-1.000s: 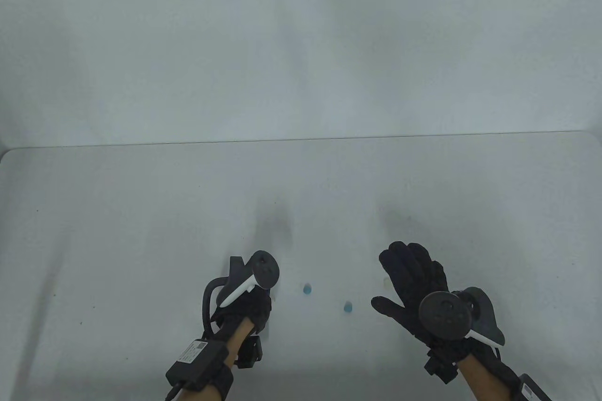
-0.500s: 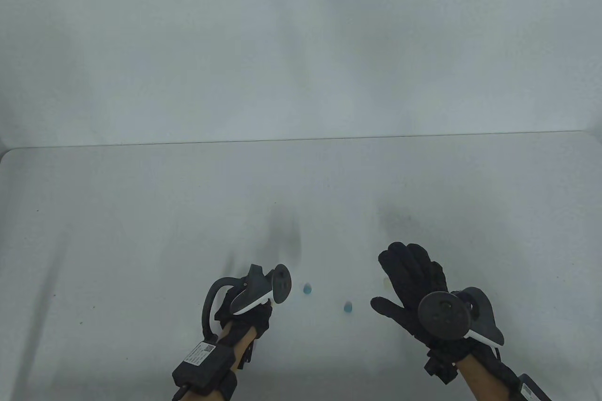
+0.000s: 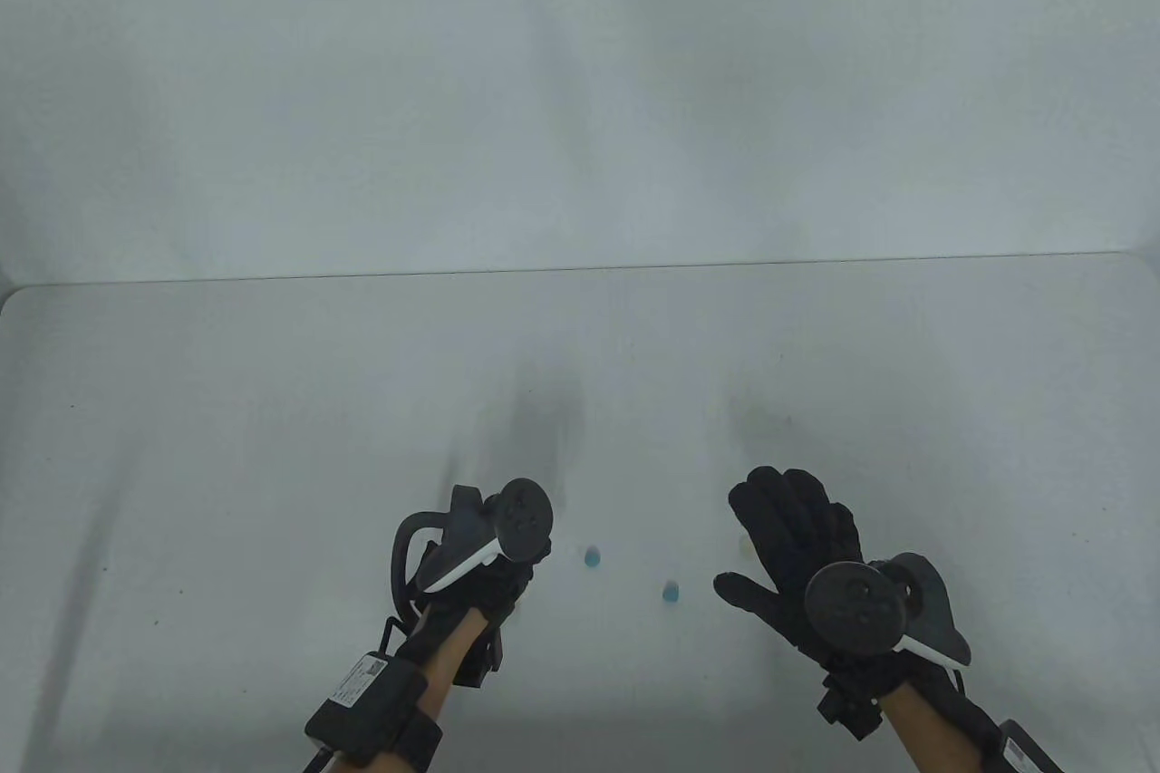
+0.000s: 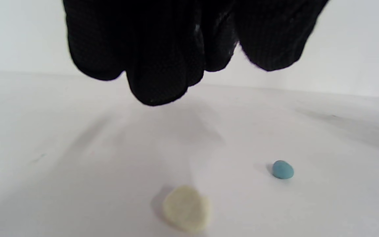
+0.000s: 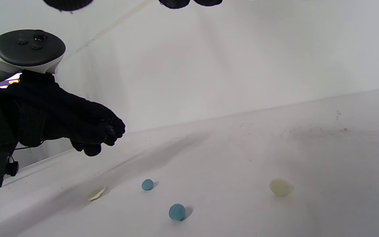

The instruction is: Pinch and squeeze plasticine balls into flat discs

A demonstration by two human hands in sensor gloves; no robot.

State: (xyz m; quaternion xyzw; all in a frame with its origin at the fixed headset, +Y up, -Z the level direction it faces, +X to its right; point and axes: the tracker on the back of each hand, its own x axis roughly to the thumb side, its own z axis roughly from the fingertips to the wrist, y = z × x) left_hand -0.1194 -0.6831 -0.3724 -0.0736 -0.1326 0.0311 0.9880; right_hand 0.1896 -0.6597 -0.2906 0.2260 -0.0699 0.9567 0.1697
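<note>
Two small blue plasticine balls (image 3: 592,555) (image 3: 671,592) lie on the white table between my hands; they also show in the right wrist view (image 5: 147,184) (image 5: 177,212). A flattened cream disc (image 4: 186,209) lies on the table under my left hand (image 3: 507,583), next to the first blue ball (image 4: 282,169). The left hand's fingers (image 4: 156,65) hang loosely together above the disc and hold nothing. A cream ball (image 5: 281,187) lies near my right hand (image 3: 770,537), which is spread flat, palm down, and empty.
The table's far edge (image 3: 580,268) meets a plain white backdrop. The trackers sit on the backs of the left hand (image 3: 524,519) and the right hand (image 3: 856,608).
My left wrist rolled to the right and then back, and its forearm shifted slightly left. The right hand and the balls have not moved.
</note>
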